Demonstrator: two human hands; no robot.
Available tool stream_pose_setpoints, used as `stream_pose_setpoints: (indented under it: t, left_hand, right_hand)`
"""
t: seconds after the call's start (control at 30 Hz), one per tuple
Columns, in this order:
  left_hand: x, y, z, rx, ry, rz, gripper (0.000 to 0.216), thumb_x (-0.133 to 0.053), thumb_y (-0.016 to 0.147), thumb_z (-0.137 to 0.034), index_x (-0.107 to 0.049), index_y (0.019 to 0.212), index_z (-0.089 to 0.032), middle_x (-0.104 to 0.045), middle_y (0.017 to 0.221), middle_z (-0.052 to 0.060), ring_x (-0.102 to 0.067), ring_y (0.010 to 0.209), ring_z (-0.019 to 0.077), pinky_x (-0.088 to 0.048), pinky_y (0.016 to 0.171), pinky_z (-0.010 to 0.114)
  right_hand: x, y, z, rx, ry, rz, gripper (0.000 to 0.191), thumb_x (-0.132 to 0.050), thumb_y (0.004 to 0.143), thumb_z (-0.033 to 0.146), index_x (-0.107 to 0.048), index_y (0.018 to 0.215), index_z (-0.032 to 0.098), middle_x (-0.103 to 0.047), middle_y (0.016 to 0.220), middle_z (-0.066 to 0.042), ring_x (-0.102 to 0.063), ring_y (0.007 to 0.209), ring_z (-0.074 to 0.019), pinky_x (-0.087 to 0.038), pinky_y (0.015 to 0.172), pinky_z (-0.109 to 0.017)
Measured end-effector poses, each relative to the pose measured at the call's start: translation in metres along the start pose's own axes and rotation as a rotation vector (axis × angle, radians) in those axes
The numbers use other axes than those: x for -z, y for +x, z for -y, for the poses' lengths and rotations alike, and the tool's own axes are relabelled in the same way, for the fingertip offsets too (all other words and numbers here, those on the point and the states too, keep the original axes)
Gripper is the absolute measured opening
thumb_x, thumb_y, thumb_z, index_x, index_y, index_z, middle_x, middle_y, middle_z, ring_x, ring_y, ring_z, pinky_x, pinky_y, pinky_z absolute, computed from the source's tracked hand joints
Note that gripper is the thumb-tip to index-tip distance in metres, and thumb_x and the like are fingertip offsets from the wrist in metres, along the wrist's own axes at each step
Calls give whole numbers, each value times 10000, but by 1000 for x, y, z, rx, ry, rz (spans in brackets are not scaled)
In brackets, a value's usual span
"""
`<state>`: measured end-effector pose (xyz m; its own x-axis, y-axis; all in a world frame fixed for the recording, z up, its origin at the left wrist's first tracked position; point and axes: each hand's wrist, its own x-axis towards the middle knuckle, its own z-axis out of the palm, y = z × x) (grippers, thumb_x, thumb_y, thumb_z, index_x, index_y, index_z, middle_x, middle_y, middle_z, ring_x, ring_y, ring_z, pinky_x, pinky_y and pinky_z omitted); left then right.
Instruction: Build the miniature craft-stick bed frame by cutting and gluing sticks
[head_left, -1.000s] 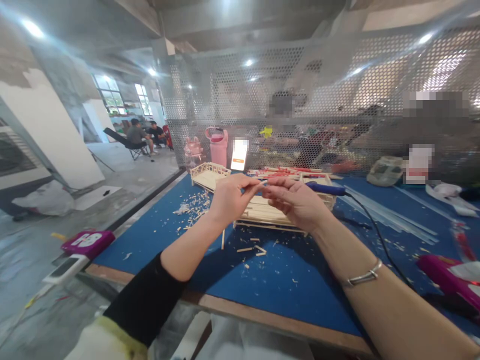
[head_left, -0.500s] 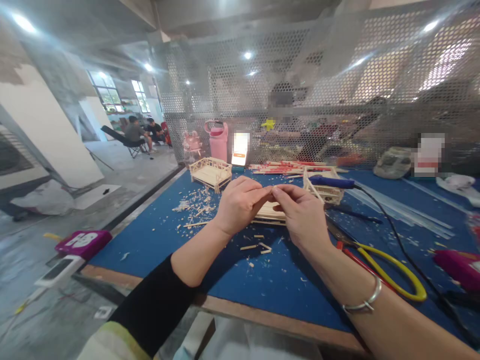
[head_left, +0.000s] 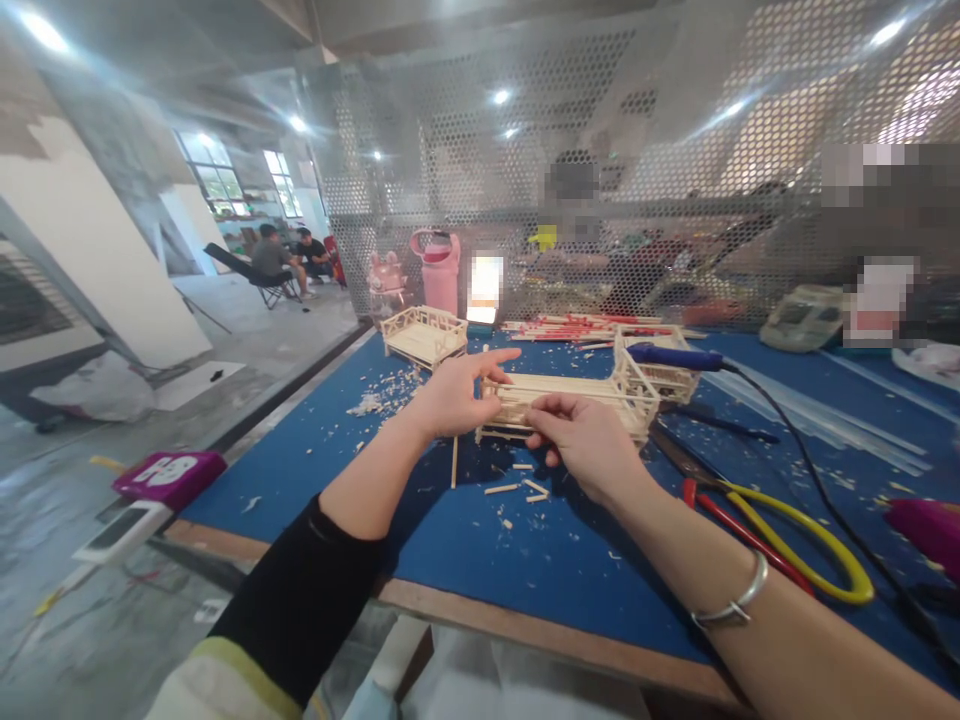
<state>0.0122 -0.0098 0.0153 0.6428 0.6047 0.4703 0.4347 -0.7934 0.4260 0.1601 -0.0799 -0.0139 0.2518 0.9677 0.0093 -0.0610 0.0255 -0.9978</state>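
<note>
A small bed-shaped model of thin wooden sticks (head_left: 577, 392) stands on the blue table mat (head_left: 540, 550). My left hand (head_left: 457, 392) rests at the model's left end, index finger stretched out over its rail, holding nothing I can see. My right hand (head_left: 589, 442) is in front of the model's near side, its thumb and fingers pinched together; whether a small stick piece is in the pinch is hidden. Loose stick pieces (head_left: 517, 488) lie on the mat just below both hands.
A second stick model (head_left: 424, 335) stands at the back left beside wood shavings (head_left: 382, 398). A blue glue gun (head_left: 671, 356) with a black cord lies on the model's right end. Yellow-handled cutters (head_left: 787, 530), red sticks (head_left: 577, 326), a pink bottle (head_left: 439, 272) and a perforated metal screen (head_left: 637, 180) surround the work.
My hands were pinched together in the air above the model. They have parted and dropped: the left now reaches to the model's left end, the right to its near side.
</note>
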Motion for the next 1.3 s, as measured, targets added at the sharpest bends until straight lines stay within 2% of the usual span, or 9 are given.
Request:
stream_pose_setpoints:
  t: [0.17, 0.33, 0.43, 0.6, 0.7, 0.87, 1.0, 1.13, 1.3]
  left_hand:
    - [-4, 0, -6, 11, -29, 5, 634, -451, 621, -69, -509, 1248, -145, -700, 851, 40, -579, 692, 128, -467, 667, 266]
    - [-4, -1, -10, 37, -103, 24, 667, -452, 619, -70, -469, 1280, -149, -689, 957, 64, -542, 617, 98, -453, 601, 243]
    - [-6, 0, -13, 62, -170, 29, 688, -468, 614, -75, -442, 1298, -140, -674, 1014, 86, -552, 644, 101, -444, 570, 227]
    - [-9, 1, -15, 89, -206, -1, 668, -509, 616, -89, -454, 1280, -132, -685, 952, 81, -578, 681, 113, -441, 562, 215]
    - [-9, 1, -15, 97, -182, -37, 648, -530, 640, -115, -449, 1282, -129, -688, 894, 73, -590, 711, 125, -443, 567, 217]
    - [-14, 4, -14, 87, -159, -71, 640, -575, 674, -179, -434, 1295, -131, -685, 801, 44, -573, 634, 107, -451, 587, 227]
    - [-16, 6, -13, 110, -146, -102, 637, -587, 686, -194, -430, 1301, -142, -682, 771, 25, -547, 580, 89, -450, 588, 221]
    - [-15, 7, -14, 131, -145, -102, 624, -598, 702, -222, -434, 1300, -147, -686, 783, 29, -540, 566, 84, -450, 587, 218]
    - [-14, 6, -15, 136, -148, -96, 608, -607, 711, -241, -447, 1290, -153, -691, 780, 34, -527, 536, 79, -449, 570, 220]
  right_hand:
    - [-5, 5, -3, -18, 178, -75, 76, -633, 643, 143, -558, 652, 151, -523, 460, 54, -472, 364, -57, -234, 256, -131]
    - [-8, 7, -4, -16, 233, -48, 144, -693, 570, 158, -582, 660, 134, -544, 479, 50, -454, 370, -44, -228, 274, -134]
    - [-8, 6, -5, -12, 252, -29, 195, -719, 533, 188, -604, 679, 132, -559, 484, 49, -470, 381, -48, -235, 289, -139]
    - [-8, 6, -7, -3, 266, -10, 254, -736, 493, 227, -609, 687, 124, -577, 501, 43, -490, 392, -53, -231, 292, -143]
    - [-7, 8, -7, 14, 280, -4, 312, -743, 479, 247, -576, 716, 132, -588, 505, 43, -503, 391, -61, -235, 290, -139]
    - [-7, 9, -8, 56, 314, -31, 405, -730, 480, 234, -461, 779, 187, -603, 518, 66, -522, 377, -82, -249, 275, -138]
    - [-7, 8, -6, 51, 303, -17, 397, -677, 514, 181, -431, 826, 200, -611, 530, 69, -538, 382, -96, -236, 260, -134]
    - [-5, 7, -5, -29, 261, -37, 368, -588, 516, 76, -435, 828, 198, -645, 628, 44, -560, 386, -104, -232, 241, -147]
    - [-4, 7, -5, -65, 226, 14, 120, -592, 630, 135, -562, 745, 145, -653, 644, -9, -561, 400, -86, -240, 249, -149]
